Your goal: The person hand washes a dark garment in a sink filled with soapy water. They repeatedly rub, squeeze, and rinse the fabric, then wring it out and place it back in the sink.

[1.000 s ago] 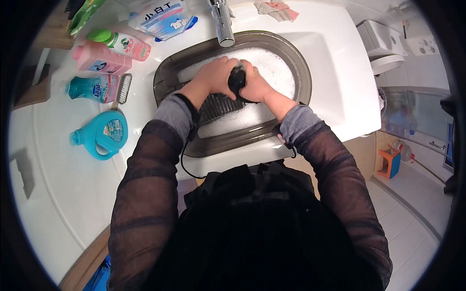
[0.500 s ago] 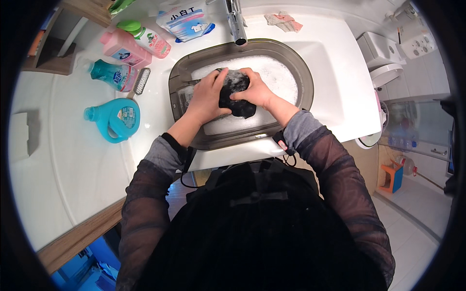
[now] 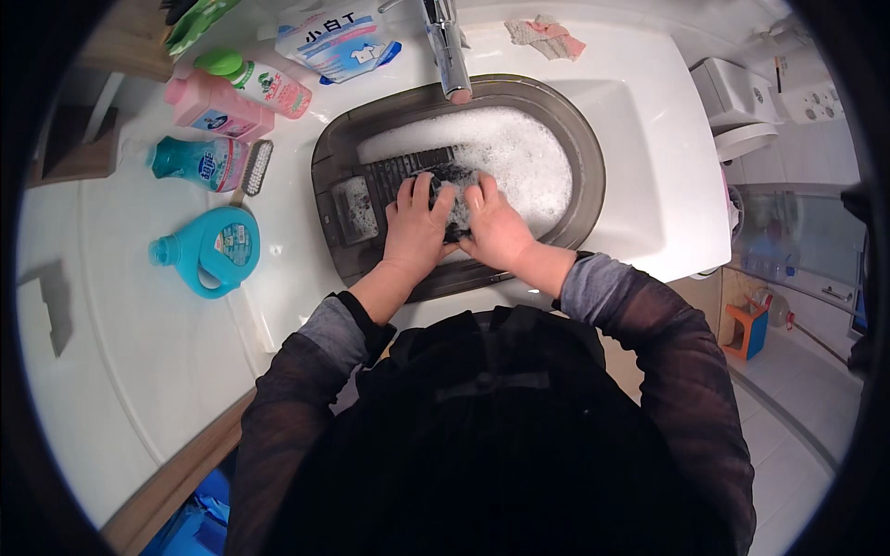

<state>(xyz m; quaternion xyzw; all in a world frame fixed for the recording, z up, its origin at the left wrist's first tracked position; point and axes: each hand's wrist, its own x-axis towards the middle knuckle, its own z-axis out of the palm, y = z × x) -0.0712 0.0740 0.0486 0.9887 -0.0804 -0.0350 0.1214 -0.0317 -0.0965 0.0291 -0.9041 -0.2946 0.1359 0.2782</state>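
Note:
Side by side over the grey translucent basin (image 3: 588, 199), my left hand (image 3: 414, 230) and my right hand (image 3: 502, 228) grip a wet black cloth (image 3: 456, 215) from both sides. Foam clings to the cloth, and its lower part is partly hidden by my fingers. The cloth lies low against the basin's dark ribbed washboard (image 3: 411, 165), at the left half. White suds (image 3: 528, 153) cover the water around and to the right of it. In a small recess left of the washboard, more foam (image 3: 355, 209) has gathered.
A chrome faucet (image 3: 446, 56) overhangs the basin's far rim. Left on the counter stand a blue jug (image 3: 225, 248), a teal bottle (image 3: 197, 163), a pink bottle (image 3: 221, 107), a green-capped bottle (image 3: 264, 83) and a brush (image 3: 257, 170). A detergent pouch (image 3: 338, 46) and a rag (image 3: 547, 38) lie behind.
Both hands have come nearer to me and lower, bringing the black cloth down onto the washboard. The washboard's ribs now show more.

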